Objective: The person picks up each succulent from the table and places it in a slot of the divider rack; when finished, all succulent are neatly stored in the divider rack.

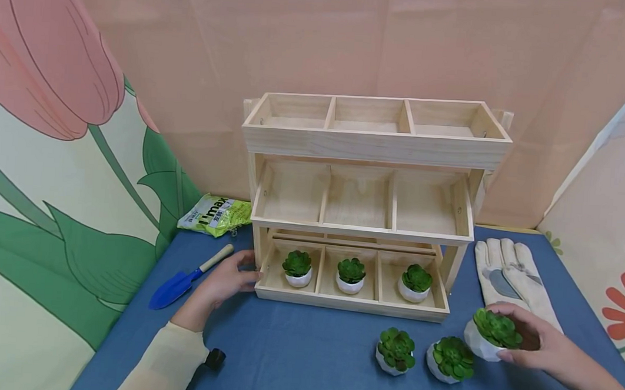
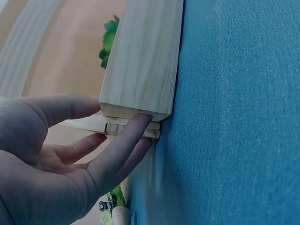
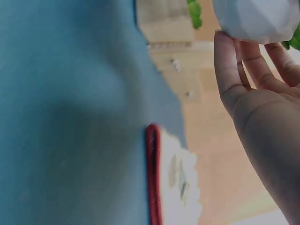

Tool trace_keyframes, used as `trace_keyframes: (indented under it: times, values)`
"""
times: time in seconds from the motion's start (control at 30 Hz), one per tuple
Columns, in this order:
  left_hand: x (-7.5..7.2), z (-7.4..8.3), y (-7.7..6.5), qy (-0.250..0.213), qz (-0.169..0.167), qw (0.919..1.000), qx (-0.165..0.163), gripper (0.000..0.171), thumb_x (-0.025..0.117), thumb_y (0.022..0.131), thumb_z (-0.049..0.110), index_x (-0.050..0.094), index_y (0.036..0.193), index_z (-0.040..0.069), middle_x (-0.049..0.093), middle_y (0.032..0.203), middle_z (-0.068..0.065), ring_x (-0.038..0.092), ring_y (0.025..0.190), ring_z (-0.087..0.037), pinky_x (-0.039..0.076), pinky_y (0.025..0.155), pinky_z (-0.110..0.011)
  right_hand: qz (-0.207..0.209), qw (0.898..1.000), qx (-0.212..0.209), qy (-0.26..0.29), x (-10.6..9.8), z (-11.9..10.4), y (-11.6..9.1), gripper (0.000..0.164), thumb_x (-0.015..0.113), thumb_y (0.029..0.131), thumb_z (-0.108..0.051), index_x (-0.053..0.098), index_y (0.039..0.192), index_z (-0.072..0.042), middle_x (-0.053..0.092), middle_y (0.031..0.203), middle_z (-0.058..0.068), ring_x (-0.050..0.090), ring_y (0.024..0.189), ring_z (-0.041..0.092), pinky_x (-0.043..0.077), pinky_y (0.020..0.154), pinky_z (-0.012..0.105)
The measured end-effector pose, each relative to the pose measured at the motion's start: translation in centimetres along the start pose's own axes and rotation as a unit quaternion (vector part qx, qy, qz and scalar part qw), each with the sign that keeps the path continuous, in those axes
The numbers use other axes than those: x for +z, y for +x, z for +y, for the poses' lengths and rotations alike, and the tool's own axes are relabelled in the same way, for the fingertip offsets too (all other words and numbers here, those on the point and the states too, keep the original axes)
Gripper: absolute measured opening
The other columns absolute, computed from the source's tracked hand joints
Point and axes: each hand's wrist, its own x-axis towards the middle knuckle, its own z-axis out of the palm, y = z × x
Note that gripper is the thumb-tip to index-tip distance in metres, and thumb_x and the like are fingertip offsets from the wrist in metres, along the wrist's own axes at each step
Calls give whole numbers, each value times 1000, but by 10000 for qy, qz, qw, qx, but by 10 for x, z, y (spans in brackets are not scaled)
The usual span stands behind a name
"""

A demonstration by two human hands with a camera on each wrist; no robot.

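Note:
My left hand (image 1: 231, 278) is at the left end of the wooden shelf's bottom tier (image 1: 351, 306). In the left wrist view, its fingertips touch the tier's end (image 2: 136, 111), the fingers extended. My right hand (image 1: 540, 339) grips a potted succulent (image 1: 482, 342), a green rosette in a white faceted pot. The right wrist view shows that pot (image 3: 260, 21) held up above the blue cloth, fingers against its side. Close by on the cloth stand two more succulents, one dark-centred (image 1: 396, 349) and one green (image 1: 451, 360). Three others (image 1: 299, 269) sit singly in the bottom tier's compartments.
The shelf's top tier (image 1: 376, 146) and middle tier (image 1: 361, 228) each have three compartments. A blue trowel (image 1: 180, 285) and a green bag (image 1: 216, 214) lie left of the shelf. White gloves (image 1: 515, 276) lie to its right, beyond my right hand. Printed fabric walls surround the table.

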Motion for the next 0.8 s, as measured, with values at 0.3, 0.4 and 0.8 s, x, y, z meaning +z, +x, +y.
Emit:
trace_keyframes:
  times: [0.3, 0.4, 0.8]
  values:
    - [0, -3, 0, 12, -43, 9999, 93, 70, 66, 104, 11, 32, 164, -2, 36, 167, -31, 59, 139, -51, 65, 100, -52, -528, 9889, -1061, 894, 0, -43, 19, 65, 63, 93, 15, 45, 153, -2, 55, 147, -15, 62, 116, 6, 64, 74, 29]
    - [0, -4, 0, 22, -37, 9999, 111, 70, 66, 104, 12, 32, 164, -2, 37, 167, -31, 59, 139, -51, 65, 100, -52, -558, 9871, -1273, 801, 1, -60, 28, 65, 65, 91, 16, 47, 151, -1, 56, 146, -12, 63, 117, 6, 63, 79, 26]
    - [0, -4, 1, 77, -14, 9999, 89, 71, 66, 104, 13, 31, 164, -2, 36, 167, -31, 58, 140, -51, 65, 100, -52, -785, 9789, -1877, 218, 1, -128, 65, 69, 77, 86, 10, 51, 148, -6, 52, 149, -6, 59, 125, 6, 56, 98, 16]
